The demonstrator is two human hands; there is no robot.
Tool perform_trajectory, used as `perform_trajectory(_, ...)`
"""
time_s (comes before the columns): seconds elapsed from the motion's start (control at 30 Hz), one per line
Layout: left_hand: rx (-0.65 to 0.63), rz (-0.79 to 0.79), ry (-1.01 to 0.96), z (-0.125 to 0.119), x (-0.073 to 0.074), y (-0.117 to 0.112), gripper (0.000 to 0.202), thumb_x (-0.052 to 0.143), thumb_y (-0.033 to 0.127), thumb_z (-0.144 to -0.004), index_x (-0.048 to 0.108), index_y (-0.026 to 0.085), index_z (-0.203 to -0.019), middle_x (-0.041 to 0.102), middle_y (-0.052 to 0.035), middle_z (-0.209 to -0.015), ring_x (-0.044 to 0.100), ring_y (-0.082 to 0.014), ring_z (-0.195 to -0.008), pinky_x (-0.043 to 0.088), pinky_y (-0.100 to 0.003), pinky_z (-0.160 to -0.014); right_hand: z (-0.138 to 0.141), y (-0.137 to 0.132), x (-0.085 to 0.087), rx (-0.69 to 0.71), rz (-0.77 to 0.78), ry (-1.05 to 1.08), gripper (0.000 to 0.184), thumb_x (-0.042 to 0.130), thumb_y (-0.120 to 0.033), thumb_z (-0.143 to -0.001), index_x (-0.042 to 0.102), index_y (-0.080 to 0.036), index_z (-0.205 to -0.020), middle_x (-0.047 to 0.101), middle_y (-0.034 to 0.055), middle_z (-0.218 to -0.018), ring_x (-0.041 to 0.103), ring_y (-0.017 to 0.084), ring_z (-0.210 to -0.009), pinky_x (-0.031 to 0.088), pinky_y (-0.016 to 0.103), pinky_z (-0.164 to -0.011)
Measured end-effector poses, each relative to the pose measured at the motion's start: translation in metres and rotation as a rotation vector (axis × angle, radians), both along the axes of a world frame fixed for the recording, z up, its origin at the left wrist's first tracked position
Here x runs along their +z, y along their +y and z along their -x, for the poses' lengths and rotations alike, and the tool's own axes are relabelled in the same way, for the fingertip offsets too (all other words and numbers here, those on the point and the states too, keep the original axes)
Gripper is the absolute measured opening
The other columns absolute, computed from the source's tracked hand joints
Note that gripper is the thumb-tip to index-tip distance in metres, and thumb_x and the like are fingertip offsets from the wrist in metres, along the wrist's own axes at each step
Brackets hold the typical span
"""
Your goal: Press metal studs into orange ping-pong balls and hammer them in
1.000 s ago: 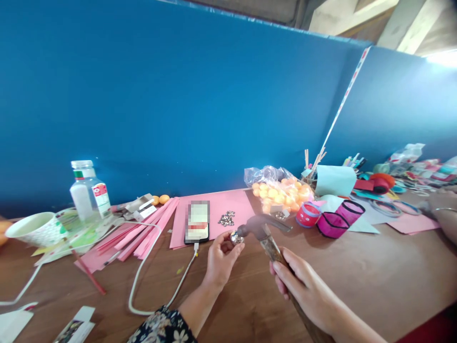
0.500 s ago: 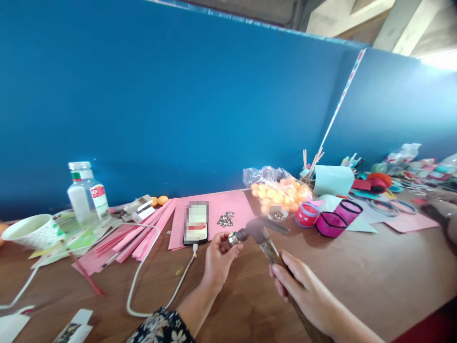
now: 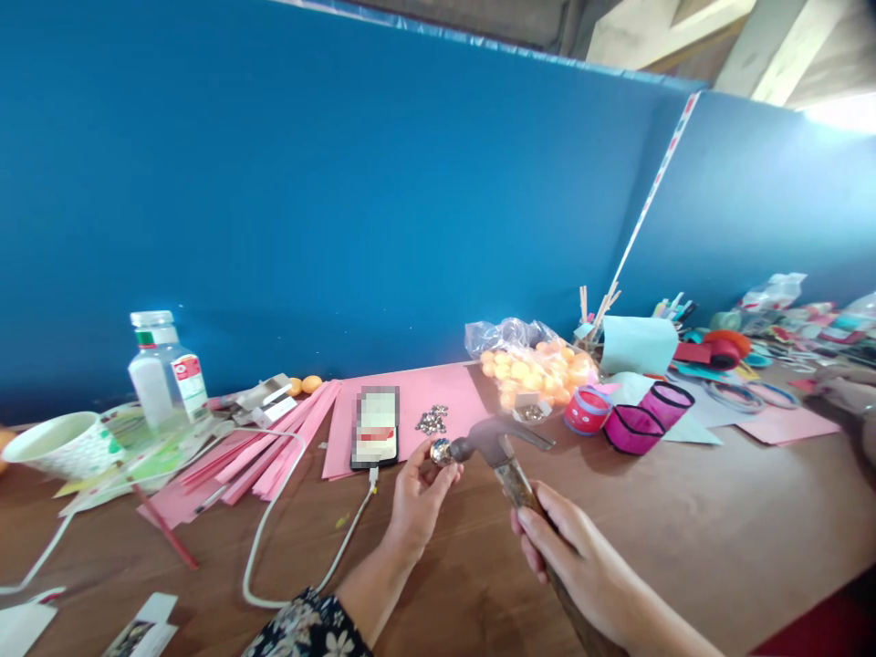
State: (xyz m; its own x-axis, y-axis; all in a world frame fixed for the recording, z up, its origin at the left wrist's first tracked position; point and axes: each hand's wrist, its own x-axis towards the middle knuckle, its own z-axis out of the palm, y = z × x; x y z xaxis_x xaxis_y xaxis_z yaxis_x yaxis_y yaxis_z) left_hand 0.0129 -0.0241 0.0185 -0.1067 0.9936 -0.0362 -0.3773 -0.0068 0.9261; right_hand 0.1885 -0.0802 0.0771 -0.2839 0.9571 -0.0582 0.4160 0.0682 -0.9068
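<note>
Apparently at a hammering step, left grip pinched a shiny ball short of the back edge of the counter, right grip clenched the hammer; next blow called for steady aim.

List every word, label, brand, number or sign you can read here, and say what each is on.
No text can be read for certain.
Clear bottle: its red-and-white label is too small and blurred to read.
Phone: the screen is pixelated, so nothing is legible.
Hammer: no lettering can be made out on its head or handle.
</note>
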Motion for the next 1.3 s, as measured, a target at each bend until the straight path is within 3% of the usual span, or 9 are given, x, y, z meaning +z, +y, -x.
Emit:
perform_trajectory(0.23, -0.035, -0.035, 0.054, 0.002, -0.005, 0.002, 0.034, 0.070, 0.028, -0.063, 0.059, 0.013, -0.091, 0.063, -0.0010, -0.068, 0.058, -0.0104, -0.059, 0.047, -0.023, -0.058, -0.001, -0.001, 0.002, -0.016, -0.015, 0.007, 0.024, 0.033, -0.037, -0.090, 0.044, -0.019, -0.079, 0.048, -0.0040, -0.058, 0.045, 0.010, -0.052, 0.038, 0.021, -0.053)
perform_trajectory(0.5, -0.018, -0.050, 0.103, 0.003, -0.007, 0.004, 0.031, 0.069, 0.029, -0.065, 0.058, 0.013, -0.089, 0.062, -0.0002, -0.068, 0.056, -0.0096, -0.059, 0.047, -0.023, -0.060, -0.017, 0.004, 0.005, -0.025, -0.074, -0.111, 0.026, 0.032, -0.037, -0.090, 0.044, -0.020, -0.076, 0.051, -0.0033, -0.059, 0.050, 0.011, -0.053, 0.039, 0.021, -0.053)
perform_trajectory(0.6, 0.035, -0.020, 0.109, 0.003, -0.008, 0.003, 0.036, 0.066, 0.032, -0.068, 0.057, 0.014, -0.097, 0.064, -0.0022, -0.077, 0.060, -0.0124, -0.068, 0.049, -0.026, -0.066, -0.036, 0.013, -0.005, -0.100, -0.222, -0.293, 0.024, 0.034, -0.037, -0.089, 0.049, -0.019, -0.080, 0.054, -0.0011, -0.062, 0.051, 0.013, -0.056, 0.040, 0.024, -0.055)
perform_trajectory(0.7, 0.020, -0.025, 0.144, 0.003, -0.009, 0.003, 0.037, 0.066, 0.033, -0.067, 0.057, 0.015, -0.099, 0.065, -0.0026, -0.079, 0.061, -0.0135, -0.070, 0.049, -0.026, -0.068, -0.059, 0.023, -0.023, -0.131, -0.383, -0.499, 0.022, 0.040, -0.036, -0.085, 0.052, -0.019, -0.093, 0.062, 0.0061, -0.082, 0.058, 0.019, -0.073, 0.042, 0.029, -0.066)
perform_trajectory(0.83, -0.010, -0.060, 0.202, 0.002, -0.009, 0.003, 0.037, 0.067, 0.032, -0.066, 0.059, 0.016, -0.097, 0.065, -0.0019, -0.078, 0.060, -0.0131, -0.069, 0.049, -0.025, -0.066, -0.084, 0.030, -0.041, -0.120, -0.407, -0.669, 0.026, 0.039, -0.032, -0.085, 0.051, -0.019, -0.103, 0.062, 0.0078, -0.093, 0.060, 0.021, -0.080, 0.044, 0.031, -0.070)
perform_trajectory(1.07, -0.033, -0.067, 0.221, 0.001, -0.006, 0.001, 0.035, 0.067, 0.031, -0.067, 0.058, 0.015, -0.096, 0.064, -0.0018, -0.076, 0.059, -0.0123, -0.066, 0.050, -0.025, -0.065, -0.098, 0.032, -0.047, -0.176, -0.472, -0.872, 0.030, 0.042, -0.030, -0.082, 0.054, -0.023, -0.108, 0.061, 0.0073, -0.097, 0.060, 0.021, -0.080, 0.045, 0.032, -0.068)
perform_trajectory(1.3, -0.048, -0.065, 0.235, 0.000, -0.007, 0.000, 0.037, 0.068, 0.029, -0.065, 0.058, 0.016, -0.098, 0.065, -0.0027, -0.081, 0.059, -0.0134, -0.069, 0.049, -0.025, -0.066, -0.103, 0.038, -0.049, -0.177, -0.469, -0.916, 0.030, 0.040, -0.031, -0.083, 0.053, -0.023, -0.109, 0.058, 0.0074, -0.097, 0.056, 0.022, -0.087, 0.044, 0.034, -0.074)
